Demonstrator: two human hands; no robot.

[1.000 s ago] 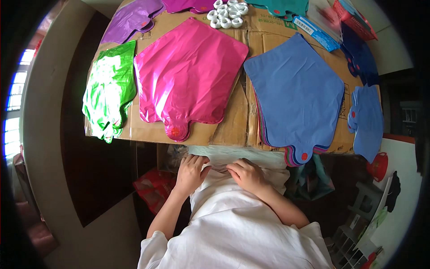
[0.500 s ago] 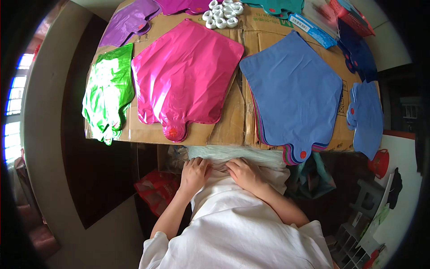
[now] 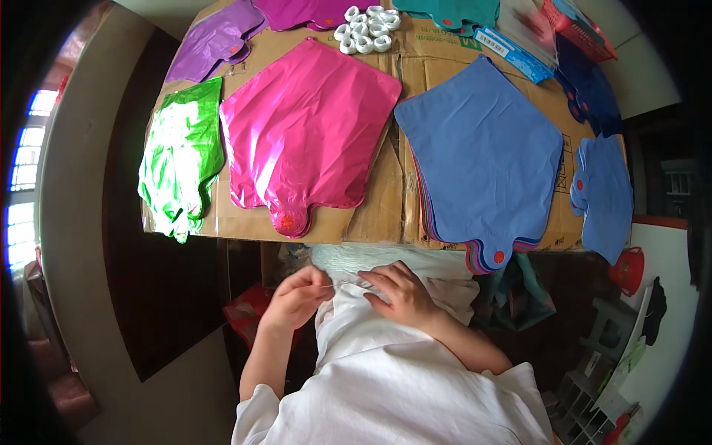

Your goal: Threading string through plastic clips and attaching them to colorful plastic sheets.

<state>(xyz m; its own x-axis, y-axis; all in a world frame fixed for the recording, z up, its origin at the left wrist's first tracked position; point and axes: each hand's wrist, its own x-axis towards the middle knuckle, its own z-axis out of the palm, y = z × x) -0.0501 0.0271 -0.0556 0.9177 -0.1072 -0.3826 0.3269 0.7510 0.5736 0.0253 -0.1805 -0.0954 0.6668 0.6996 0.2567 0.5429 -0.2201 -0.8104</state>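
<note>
My left hand [image 3: 298,298] is closed, its fingertips pinching a thin white thread [image 3: 331,285] over my lap. Across from it, my right hand [image 3: 403,293] has its thumb and fingers apart, the fingertips close to the thread; I see nothing held in it. A pale, glossy bundle of fine strands [image 3: 393,257] lies across my lap, just under the table edge. On the cardboard tabletop [image 3: 382,215] beyond, a flat pink foil balloon [image 3: 311,126] lies at the left and a stack of flat balloons with a blue one on top [image 3: 486,148] at the right.
Crumpled green foil balloons [image 3: 182,148] lie far left, purple ones [image 3: 215,44] behind them. Small white rolls [image 3: 367,30] sit at the back, near a blue box [image 3: 512,53] and a red basket [image 3: 578,30]. More blue balloons [image 3: 604,193] hang over the right edge.
My left hand has drawn back and left from the strands, a thread now in its pinch. My right hand has lifted slightly, its fingers spreading.
</note>
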